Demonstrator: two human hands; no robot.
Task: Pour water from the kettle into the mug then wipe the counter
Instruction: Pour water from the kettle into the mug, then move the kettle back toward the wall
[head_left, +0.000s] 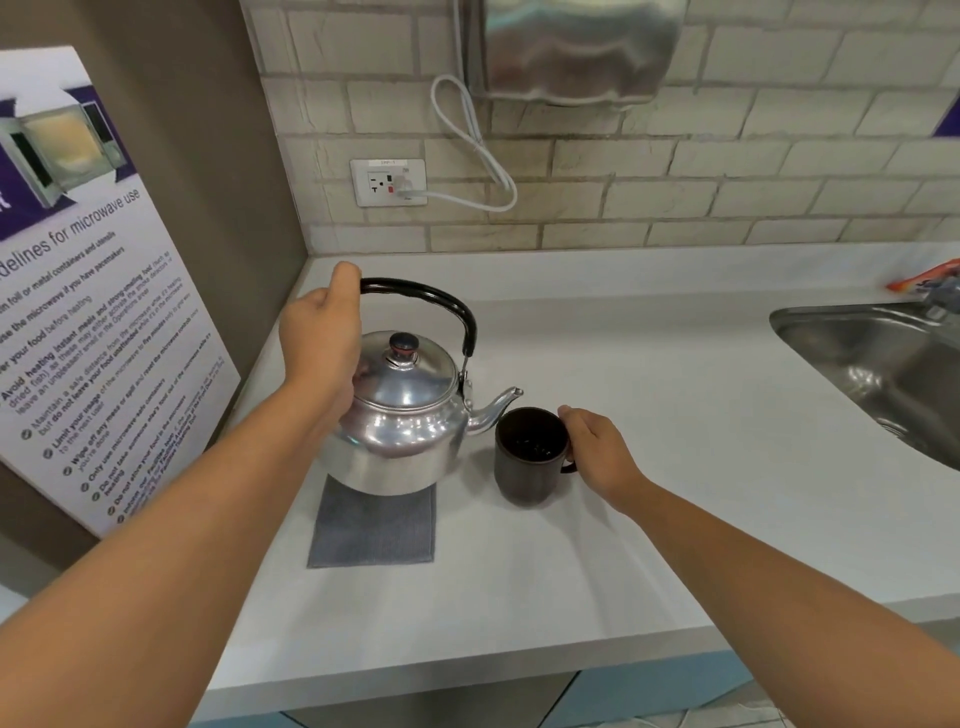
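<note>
A shiny metal kettle (400, 415) with a black arched handle stands on the white counter (649, 415), its spout pointing right toward a dark brown mug (524, 465). My left hand (322, 338) grips the left end of the kettle's handle. My right hand (597, 449) holds the mug by its handle on the right side. The mug stands upright just under the spout tip, with dark contents inside. A grey folded cloth (371, 525) lies flat on the counter, partly under the kettle's near edge.
A steel sink (883, 374) is set into the counter at the right. A wall socket (388, 182) with a white cable sits on the brick backsplash. A microwave guidelines poster (93, 312) covers the left wall. An orange packet (930, 278) lies behind the sink.
</note>
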